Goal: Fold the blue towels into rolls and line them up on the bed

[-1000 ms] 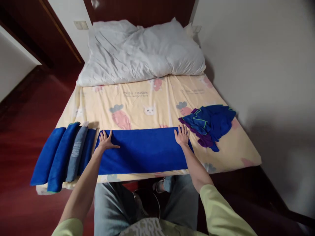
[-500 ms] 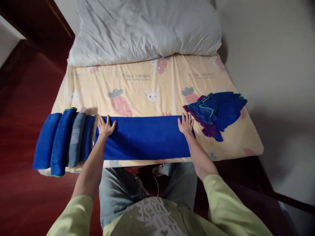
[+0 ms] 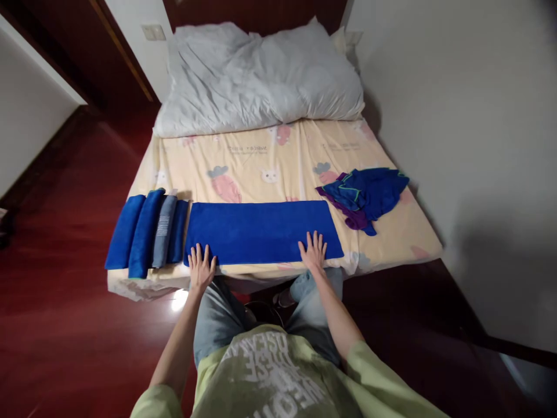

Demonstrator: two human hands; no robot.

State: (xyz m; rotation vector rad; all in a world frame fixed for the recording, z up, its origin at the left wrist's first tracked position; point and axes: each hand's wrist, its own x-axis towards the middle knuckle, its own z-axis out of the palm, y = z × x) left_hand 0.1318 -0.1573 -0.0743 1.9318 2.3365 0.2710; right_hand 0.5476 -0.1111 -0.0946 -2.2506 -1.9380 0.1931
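Towel (image 3: 265, 229), plain blue and spread flat as a long rectangle, lies crosswise along the near side of the bed (image 3: 195, 168), just in front of the person. Both hands are at its near edge, so most of the cloth stretches away beyond the fingertips and across the gap between them.

The left hand (image 3: 201, 268) sits at the near left corner, palm down, fingers fanned forward over the fabric and the heel of the palm reaching back past the edge. The right hand (image 3: 313, 253) lies flat farther along, a little inside the near right corner — fingers wide apart, more of its palm over the cloth. Neither hand grips anything.

Just left of the spread piece stand four narrow folded bundles side by side: two bright blue ones (image 3: 125, 232), a gray one with white lettering (image 3: 164, 235), and a darker blue one (image 3: 177, 232) nearest the left hand. To the right, beyond the far right corner, is a crumpled heap of blue cloth (image 3: 378, 191) with purple fabric (image 3: 357, 219) showing beneath. A pale gray quilt (image 3: 261, 81) is bunched at the bed's far end.
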